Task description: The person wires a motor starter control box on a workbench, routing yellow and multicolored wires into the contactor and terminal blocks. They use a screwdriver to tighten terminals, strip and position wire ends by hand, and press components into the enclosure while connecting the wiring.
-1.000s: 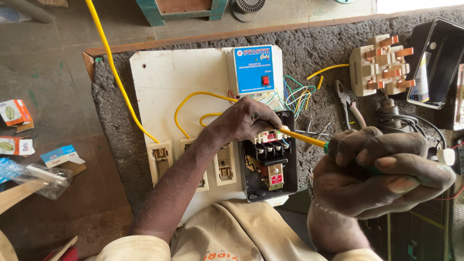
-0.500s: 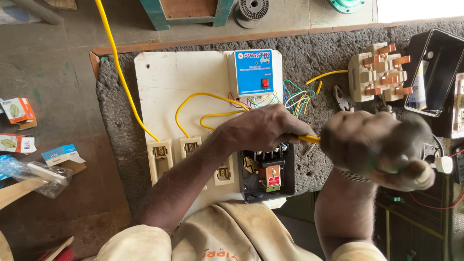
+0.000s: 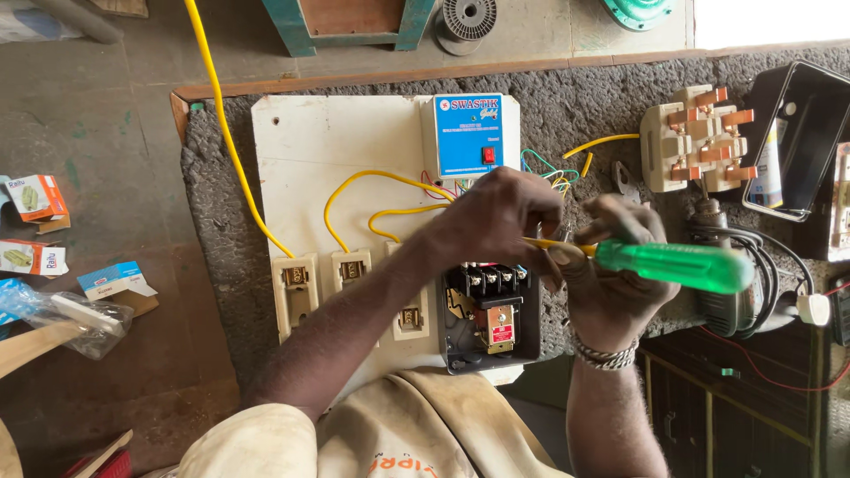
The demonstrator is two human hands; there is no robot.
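Grey matting [image 3: 584, 115] bears white board [image 3: 328, 150]; right hand [image 3: 611, 283] grips green screwdriver [image 3: 673, 265].

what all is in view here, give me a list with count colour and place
mounting board: 1, white, on the grey mat
control box: 1, blue-fronted, top of board
black open starter unit: 1, lower edge of board
switch blocks: 3, cream, row on the board's lower left
yellow wires: several, across board and floor
screwdriver: 1, green handle, yellow shank
terminal block: 1, cream with copper strips, right of board
small cartons: 3, on floor at left
left hand: over the black unit, at the screwdriver tip
right hand: gripping the screwdriver
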